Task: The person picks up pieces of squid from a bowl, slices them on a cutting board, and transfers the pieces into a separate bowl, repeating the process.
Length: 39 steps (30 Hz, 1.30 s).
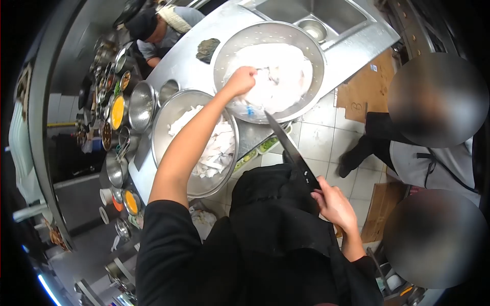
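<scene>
My left hand (240,80) reaches into a large metal colander (240,38) and is closed on the white pieces of food (283,71) piled in it. My right hand (334,201) grips a long dark kitchen knife (288,145), its blade pointing up toward the colander. Under my left forearm stands a large steel bowl (168,115) holding cut white strips (214,153).
A sink (326,15) lies behind the colander. Several small metal bowls with sauces and spices (118,112) line the counter at left. One person works at the far end of the counter (153,30); two others stand at right (423,153). Flattened cardboard (365,86) covers the tiled floor.
</scene>
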{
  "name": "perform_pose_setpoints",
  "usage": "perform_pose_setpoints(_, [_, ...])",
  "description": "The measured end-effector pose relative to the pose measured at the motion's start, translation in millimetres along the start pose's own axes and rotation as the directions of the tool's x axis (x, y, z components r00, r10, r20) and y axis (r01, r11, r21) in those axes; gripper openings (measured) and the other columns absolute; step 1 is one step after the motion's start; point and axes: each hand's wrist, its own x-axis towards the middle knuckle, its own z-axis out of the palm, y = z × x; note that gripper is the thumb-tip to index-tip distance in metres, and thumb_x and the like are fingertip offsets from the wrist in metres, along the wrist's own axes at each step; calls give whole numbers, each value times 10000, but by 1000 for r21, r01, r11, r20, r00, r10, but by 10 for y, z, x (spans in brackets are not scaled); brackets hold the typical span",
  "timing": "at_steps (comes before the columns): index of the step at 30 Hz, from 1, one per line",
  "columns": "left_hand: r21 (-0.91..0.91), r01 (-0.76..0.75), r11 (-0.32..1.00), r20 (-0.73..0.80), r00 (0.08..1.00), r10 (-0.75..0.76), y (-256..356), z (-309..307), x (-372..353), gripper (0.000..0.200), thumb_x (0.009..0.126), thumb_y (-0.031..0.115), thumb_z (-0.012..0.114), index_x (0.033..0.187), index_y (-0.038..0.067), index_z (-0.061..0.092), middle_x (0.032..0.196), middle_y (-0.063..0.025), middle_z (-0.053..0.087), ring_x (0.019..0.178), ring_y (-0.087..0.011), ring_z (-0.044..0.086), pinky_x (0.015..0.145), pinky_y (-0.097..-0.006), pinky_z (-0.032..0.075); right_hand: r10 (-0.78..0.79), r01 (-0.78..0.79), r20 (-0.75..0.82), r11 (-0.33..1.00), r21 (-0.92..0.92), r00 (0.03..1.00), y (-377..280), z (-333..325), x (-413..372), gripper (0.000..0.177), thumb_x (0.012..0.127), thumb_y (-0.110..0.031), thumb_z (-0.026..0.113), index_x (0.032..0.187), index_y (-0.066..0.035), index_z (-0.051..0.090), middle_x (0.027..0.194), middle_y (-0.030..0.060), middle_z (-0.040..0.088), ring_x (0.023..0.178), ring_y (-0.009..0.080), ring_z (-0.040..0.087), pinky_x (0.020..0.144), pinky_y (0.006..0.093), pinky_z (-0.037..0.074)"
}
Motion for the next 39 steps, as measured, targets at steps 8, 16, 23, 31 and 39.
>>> perform_pose_setpoints(8, [-969, -7, -247, 90, 920, -381, 26, -946, -825, 278, 934, 224, 466, 1077, 12, 573, 967, -114, 636, 893, -269, 626, 858, -412, 489, -90, 94, -42, 990, 106, 995, -246, -292, 303, 387, 904, -30, 538, 1252, 33, 384, 554, 68, 524, 440, 102, 466, 425, 260, 388])
perform_pose_setpoints(16, [-951, -290, -107, -189, 818, -543, -906, -1217, -3244, 252, 848, 88, 590, 1084, 6, 555, 997, -112, 639, 944, -263, 642, 894, -434, 496, -159, 158, 129, 987, 22, 979, -812, -1, 624, 353, 931, -153, 531, 1239, -4, 443, 665, 77, 565, 544, 125, 511, 506, 272, 417])
perform_pose_setpoints(23, [-870, 56, 491, -441, 361, -822, -1703, -932, -5327, 309, 836, 24, 615, 1142, 26, 569, 996, -40, 630, 923, -159, 602, 823, -292, 478, -283, 326, 339, 943, -74, 897, -1288, 937, 778, 466, 914, -29, 524, 1342, 27, 348, 615, 31, 516, 478, 68, 457, 407, 219, 377])
perform_pose_setpoints(31, [-415, 562, 716, -644, 375, -667, -2654, 145, -6165, 363, 764, 3, 625, 1119, 75, 603, 1064, -137, 591, 997, -255, 577, 856, -336, 457, -231, 326, 414, 929, -174, 880, -2075, 2649, 747, 442, 915, -25, 527, 1307, 72, 348, 653, 58, 553, 521, 70, 485, 429, 220, 394])
perform_pose_setpoints(39, [-374, 478, 795, -812, 246, -530, -2345, 527, -5832, 231, 741, 31, 627, 969, 66, 607, 1050, -96, 559, 1007, -271, 516, 820, -439, 386, -291, 530, 443, 465, -709, 848, -2579, 4017, 1166, 265, 877, -113, 540, 1098, -21, 428, 675, 277, 590, 678, 469, 579, 617, 560, 431])
